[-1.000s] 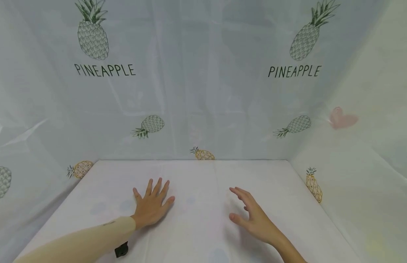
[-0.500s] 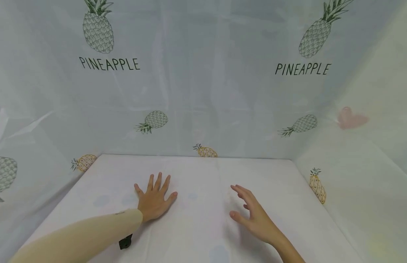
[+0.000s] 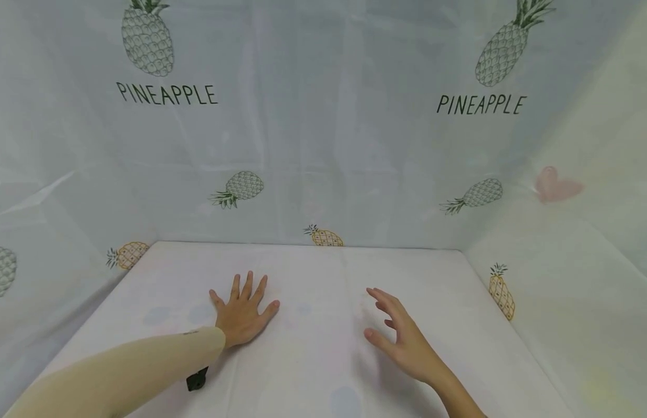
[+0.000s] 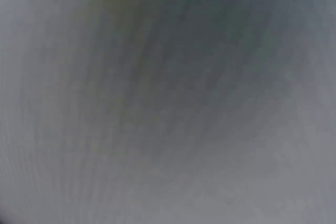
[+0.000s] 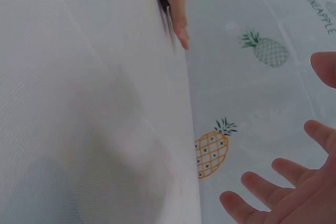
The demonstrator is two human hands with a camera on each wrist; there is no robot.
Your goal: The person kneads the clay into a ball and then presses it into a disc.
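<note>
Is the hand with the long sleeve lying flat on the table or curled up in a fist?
Flat. The left hand lies palm down on the white tablecloth, its fingers straight and spread apart.

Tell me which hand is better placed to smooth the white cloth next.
Probably the left hand: it lies flat, fingers spread, on the white cloth. The right hand hovers tilted above it, fingers loosely bent.

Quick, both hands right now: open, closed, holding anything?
Left hand: open, fingers spread, lying flat on the white tablecloth, holding nothing.
Right hand: open, fingers loosely spread above the cloth, holding nothing.
</note>
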